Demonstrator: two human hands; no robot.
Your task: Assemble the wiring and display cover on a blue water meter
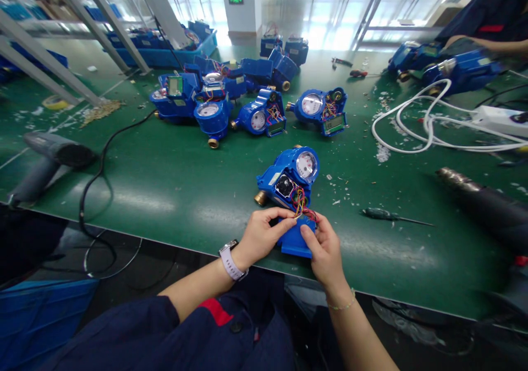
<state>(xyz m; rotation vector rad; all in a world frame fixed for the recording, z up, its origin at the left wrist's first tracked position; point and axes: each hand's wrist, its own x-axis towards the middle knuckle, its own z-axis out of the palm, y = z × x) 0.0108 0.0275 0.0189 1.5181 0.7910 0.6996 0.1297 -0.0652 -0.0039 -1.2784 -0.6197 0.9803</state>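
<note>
From my remote seat, through the worn camera, I have two bare hands working close to the near edge of a green table (198,178). The left hand (259,236) pinches a small bundle of thin coloured wires (300,199) between thumb and forefinger. The right hand (329,250) grips a blue lid (296,241), thumb flat on top and fingers curled around its right edge; I cannot tell how firmly they press underneath. The blue meter (272,174) lies just beyond the fingertips, its round dial (307,165) facing up and its wiring compartment open toward the hands. A brass pipe end (260,198) sticks out just beyond the left hand. I judge the meter to be fairly heavy and stiff, smooth enough to slide a little, and best held by its body or brass end. The lid looks light and rigid, best taken by its edges, while the wires seem soft and easily torn, so they call for a loose pinch and no tugging. A screwdriver (376,214) lies to the right of the right hand, and more blue meters (252,117) stand farther off, beyond both hands.
</note>
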